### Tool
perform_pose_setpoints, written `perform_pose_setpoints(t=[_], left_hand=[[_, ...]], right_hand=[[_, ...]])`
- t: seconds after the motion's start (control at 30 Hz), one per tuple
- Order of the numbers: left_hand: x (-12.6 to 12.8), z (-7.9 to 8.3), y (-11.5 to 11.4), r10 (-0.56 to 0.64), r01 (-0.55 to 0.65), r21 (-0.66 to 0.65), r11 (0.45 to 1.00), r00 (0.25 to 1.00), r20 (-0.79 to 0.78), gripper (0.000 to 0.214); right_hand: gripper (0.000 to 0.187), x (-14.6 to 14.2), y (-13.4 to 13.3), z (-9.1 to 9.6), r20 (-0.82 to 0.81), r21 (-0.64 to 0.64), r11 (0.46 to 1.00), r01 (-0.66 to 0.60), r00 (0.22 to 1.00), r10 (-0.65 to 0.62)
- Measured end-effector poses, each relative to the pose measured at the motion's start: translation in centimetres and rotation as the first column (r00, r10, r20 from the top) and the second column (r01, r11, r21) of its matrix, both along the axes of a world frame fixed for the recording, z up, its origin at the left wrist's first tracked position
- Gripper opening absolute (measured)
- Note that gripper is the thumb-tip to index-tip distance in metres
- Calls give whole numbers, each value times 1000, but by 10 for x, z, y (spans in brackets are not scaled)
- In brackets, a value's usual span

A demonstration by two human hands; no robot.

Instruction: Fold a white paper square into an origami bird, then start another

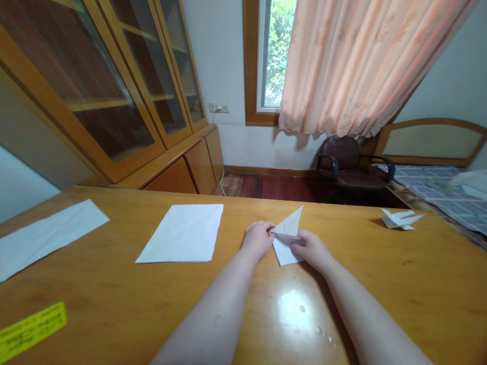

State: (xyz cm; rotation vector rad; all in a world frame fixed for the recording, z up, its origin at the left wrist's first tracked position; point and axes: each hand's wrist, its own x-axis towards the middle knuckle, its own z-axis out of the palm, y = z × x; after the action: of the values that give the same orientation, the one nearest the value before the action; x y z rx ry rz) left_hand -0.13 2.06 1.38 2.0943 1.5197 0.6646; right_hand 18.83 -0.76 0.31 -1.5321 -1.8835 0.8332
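Note:
A partly folded sheet of white paper (288, 252) lies on the wooden table in front of me, with a pointed flap standing up toward the back. My left hand (258, 238) pinches its left corner between thumb and fingers. On the other side, my right hand (314, 248) grips the paper's right edge, its thumb on the near layer and its fingers partly hidden behind the flap. To the left of my hands rests a flat stack of white paper squares (182, 233). A folded white paper figure (399, 219) sits at the far right of the table.
A long white paper strip (49, 238) lies at the table's left, with a yellow label (32, 329) nearer me. Beyond the table's back edge stand a glass-door cabinet (152, 147), a brown office chair (344, 162) and a bed (441, 187). A pink curtain (353, 66) hangs by the window.

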Motion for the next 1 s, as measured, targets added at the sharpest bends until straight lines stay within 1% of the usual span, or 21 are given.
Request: perform_pose_setpoints(t=[0.1,0.27,0.4,0.47,0.57,0.67,0.8,0.9,1.0], left_hand=[[0,0,0,2,-2,-3,1000,1000,-29,27],[0,-1,0,-3,3,-8,1000,999,-46,26],[0,-4,2,-15,16,17,1000,999,-37,25],[0,-5,2,-12,13,23,1000,999,-32,24],[0,-6,3,-8,9,26,1000,1000,-30,25],[-1,-6,2,-4,5,26,1000,1000,-29,24],[0,-4,0,10,-10,34,999,1000,-8,25],[0,-2,-2,3,-3,35,999,1000,5,27],[1,0,-3,-4,4,14,1000,1000,-4,29]], right_hand=[[23,-2,0,4,9,9,1000,-16,1000,16],[23,-3,-1,7,-34,1,999,-33,999,33],[12,-3,-3,9,-47,25,998,-57,997,58],[9,-3,-4,11,-52,23,997,-77,996,78],[10,-3,-4,12,-56,32,994,-105,993,106],[14,-4,-3,11,-28,37,993,-108,994,110],[22,-1,0,6,-5,50,996,-76,997,76],[26,3,1,4,27,81,997,4,1000,-6],[25,6,1,3,89,49,996,77,993,-81]])
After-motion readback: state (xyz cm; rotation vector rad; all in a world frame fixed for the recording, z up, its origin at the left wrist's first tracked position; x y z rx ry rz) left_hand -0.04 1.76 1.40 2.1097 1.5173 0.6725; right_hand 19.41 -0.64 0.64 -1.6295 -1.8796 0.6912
